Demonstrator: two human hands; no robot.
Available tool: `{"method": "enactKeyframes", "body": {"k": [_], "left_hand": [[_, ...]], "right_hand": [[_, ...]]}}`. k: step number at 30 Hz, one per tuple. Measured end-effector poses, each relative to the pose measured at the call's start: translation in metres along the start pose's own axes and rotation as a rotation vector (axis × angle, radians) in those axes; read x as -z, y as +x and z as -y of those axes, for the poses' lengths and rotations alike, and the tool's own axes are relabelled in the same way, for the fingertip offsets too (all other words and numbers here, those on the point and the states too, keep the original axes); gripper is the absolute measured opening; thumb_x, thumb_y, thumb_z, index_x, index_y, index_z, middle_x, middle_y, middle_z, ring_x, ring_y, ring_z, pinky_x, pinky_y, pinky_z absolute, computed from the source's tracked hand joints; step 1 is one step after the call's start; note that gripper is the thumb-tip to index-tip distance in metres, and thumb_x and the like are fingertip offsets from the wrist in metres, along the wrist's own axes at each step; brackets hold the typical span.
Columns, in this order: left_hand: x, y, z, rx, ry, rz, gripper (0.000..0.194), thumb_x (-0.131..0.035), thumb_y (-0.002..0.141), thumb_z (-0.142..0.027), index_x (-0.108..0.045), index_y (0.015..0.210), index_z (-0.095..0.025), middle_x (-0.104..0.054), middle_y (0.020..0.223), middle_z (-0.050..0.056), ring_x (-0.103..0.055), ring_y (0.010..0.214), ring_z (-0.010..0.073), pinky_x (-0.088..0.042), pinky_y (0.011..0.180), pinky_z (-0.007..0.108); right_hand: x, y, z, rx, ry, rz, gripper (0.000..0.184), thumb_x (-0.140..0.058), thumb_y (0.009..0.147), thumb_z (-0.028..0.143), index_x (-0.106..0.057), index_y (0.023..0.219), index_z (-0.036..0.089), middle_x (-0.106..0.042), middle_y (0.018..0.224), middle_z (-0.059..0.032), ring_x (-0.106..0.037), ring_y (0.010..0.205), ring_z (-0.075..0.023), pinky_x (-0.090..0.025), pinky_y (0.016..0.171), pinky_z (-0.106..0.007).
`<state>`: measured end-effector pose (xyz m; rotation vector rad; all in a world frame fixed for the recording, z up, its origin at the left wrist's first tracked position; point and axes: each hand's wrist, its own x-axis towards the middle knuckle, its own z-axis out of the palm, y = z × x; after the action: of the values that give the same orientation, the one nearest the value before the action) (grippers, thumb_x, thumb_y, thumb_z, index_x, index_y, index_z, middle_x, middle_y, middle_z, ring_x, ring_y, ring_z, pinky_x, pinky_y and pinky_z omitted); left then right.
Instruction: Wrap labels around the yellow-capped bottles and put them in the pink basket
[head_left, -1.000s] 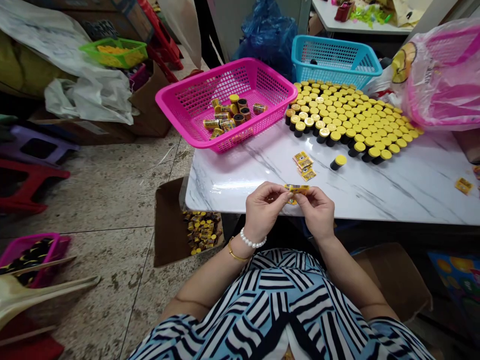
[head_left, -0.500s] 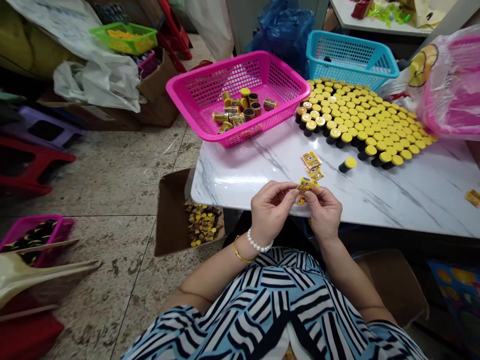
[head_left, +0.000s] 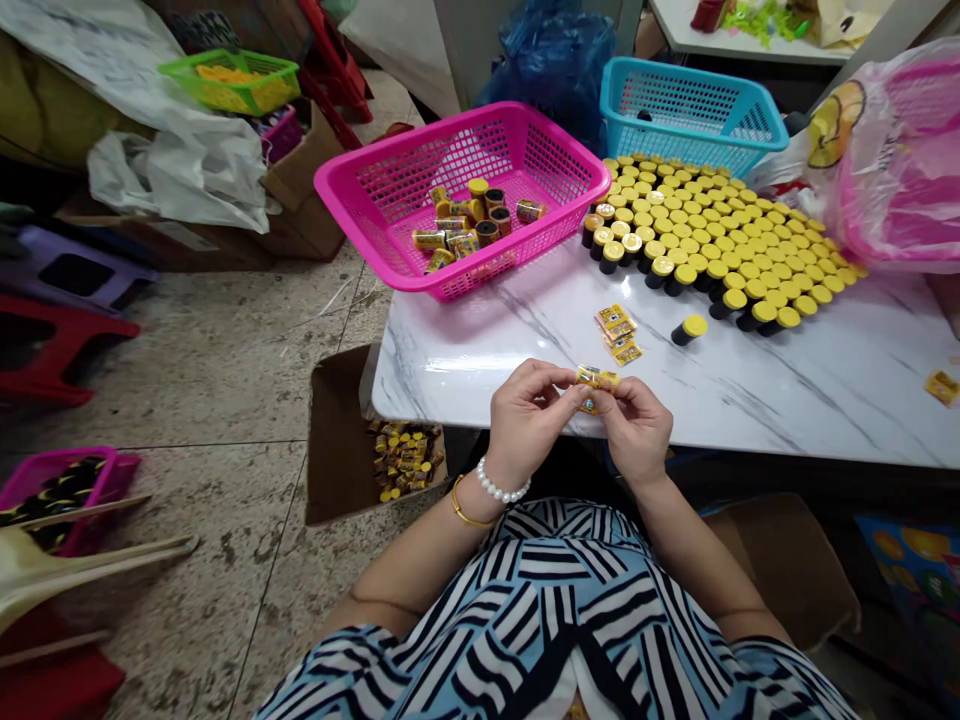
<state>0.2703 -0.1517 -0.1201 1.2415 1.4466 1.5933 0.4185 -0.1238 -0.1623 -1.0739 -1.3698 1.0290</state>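
Observation:
My left hand (head_left: 525, 415) and my right hand (head_left: 637, 428) meet at the front edge of the marble table (head_left: 825, 390), both pinching a small yellow label (head_left: 596, 379) between thumbs and fingertips. A small pile of the same yellow labels (head_left: 617, 333) lies just beyond my hands. One black bottle with a yellow cap (head_left: 688, 329) lies on its side near them. Behind it a large block of upright yellow-capped bottles (head_left: 720, 240) fills the table's far side. The pink basket (head_left: 390, 180) at the far left holds several labelled bottles (head_left: 469, 225).
A blue basket (head_left: 690, 110) stands behind the bottles and a pink plastic bag (head_left: 892, 160) at the right. A stray label (head_left: 942, 386) lies at the right edge. On the floor, a cardboard box (head_left: 337, 450) holds bottles, with stools, a green basket (head_left: 232, 90) and another pink basket (head_left: 60, 490).
My hands stay at the table edge working the label; it now lies flatter between my fingertips. The view has shifted slightly.

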Motion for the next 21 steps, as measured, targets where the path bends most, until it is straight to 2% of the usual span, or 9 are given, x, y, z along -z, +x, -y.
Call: {"method": "enactKeyframes", "body": {"k": [5,9,12,14,15,16,18,19,21], "left_hand": [[-0.001,0.005,0.008,-0.021,-0.014,-0.029,0.017,-0.09,0.076,-0.031,-0.081,0.083,-0.019,-0.068,0.086,0.004,-0.059,0.067,0.0106,-0.048,0.058,0.022],[0.001,0.011,0.003,-0.04,-0.019,-0.052,0.017,-0.092,0.074,-0.031,-0.082,0.078,-0.019,-0.069,0.083,0.004,-0.058,0.065,0.0103,-0.046,0.056,0.022],[0.006,0.018,-0.005,0.108,-0.079,0.006,0.023,-0.09,0.076,-0.038,-0.081,0.08,-0.017,-0.069,0.07,0.003,-0.053,0.056,0.0096,-0.042,0.049,0.021],[0.009,0.026,-0.011,0.279,-0.181,0.081,0.029,-0.088,0.078,-0.042,-0.08,0.085,-0.015,-0.067,0.063,0.001,-0.048,0.047,0.0074,-0.034,0.042,0.019],[0.01,0.031,-0.013,0.361,-0.248,0.119,0.032,-0.088,0.078,-0.044,-0.078,0.086,-0.014,-0.068,0.063,0.002,-0.047,0.043,0.0061,-0.03,0.04,0.018],[0.01,0.037,-0.015,0.427,-0.317,0.15,0.034,-0.088,0.077,-0.044,-0.076,0.086,-0.013,-0.07,0.066,0.003,-0.046,0.041,0.0049,-0.026,0.038,0.017],[0.01,0.051,-0.018,0.512,-0.441,0.207,0.036,-0.091,0.074,-0.041,-0.074,0.085,-0.012,-0.074,0.076,0.006,-0.047,0.04,0.0029,-0.023,0.035,0.015],[0.008,0.059,-0.02,0.534,-0.489,0.235,0.035,-0.092,0.072,-0.038,-0.074,0.086,-0.011,-0.074,0.078,0.007,-0.047,0.04,0.0022,-0.023,0.034,0.015],[0.003,0.075,-0.024,0.569,-0.567,0.287,0.03,-0.092,0.072,-0.03,-0.076,0.088,-0.009,-0.074,0.078,0.007,-0.047,0.041,0.0009,-0.024,0.033,0.013]], "right_hand": [[0.001,0.008,0.002,0.115,-0.145,0.061,0.023,-0.074,0.094,0.04,-0.066,0.078,0.024,-0.064,0.079,0.0006,-0.059,0.074,-0.016,-0.047,0.073,-0.032],[-0.001,0.015,0.009,0.224,-0.228,0.088,0.026,-0.072,0.095,0.038,-0.062,0.076,0.024,-0.058,0.073,0.0023,-0.055,0.07,-0.0152,-0.045,0.07,-0.031],[0.001,0.026,0.019,0.305,-0.3,0.162,0.022,-0.07,0.096,0.038,-0.067,0.08,0.025,-0.062,0.073,0.0012,-0.057,0.071,-0.0166,-0.047,0.07,-0.033],[0.012,0.042,0.025,0.402,-0.348,0.217,0.013,-0.072,0.095,0.039,-0.073,0.093,0.026,-0.071,0.087,-0.0029,-0.065,0.085,-0.0207,-0.053,0.082,-0.037],[0.021,0.053,0.026,0.445,-0.383,0.214,0.017,-0.075,0.092,0.04,-0.074,0.103,0.026,-0.074,0.1,-0.006,-0.067,0.098,-0.024,-0.053,0.092,-0.041],[0.033,0.067,0.026,0.472,-0.423,0.189,0.028,-0.079,0.088,0.04,-0.075,0.112,0.026,-0.075,0.114,-0.009,-0.066,0.113,-0.0278,-0.051,0.103,-0.045],[0.058,0.098,0.019,0.427,-0.528,0.04,0.04,-0.086,0.08,0.039,-0.077,0.116,0.025,-0.071,0.128,-0.0132,-0.06,0.124,-0.0326,-0.042,0.114,-0.051],[0.071,0.112,0.014,0.363,-0.537,-0.011,0.035,-0.087,0.078,0.036,-0.08,0.109,0.024,-0.073,0.124,-0.0134,-0.06,0.122,-0.0323,-0.041,0.115,-0.051],[0.09,0.133,0.002,0.261,-0.507,-0.03,0.014,-0.084,0.078,0.03,-0.081,0.086,0.019,-0.077,0.1,-0.0125,-0.064,0.106,-0.0276,-0.045,0.107,-0.048]]}}
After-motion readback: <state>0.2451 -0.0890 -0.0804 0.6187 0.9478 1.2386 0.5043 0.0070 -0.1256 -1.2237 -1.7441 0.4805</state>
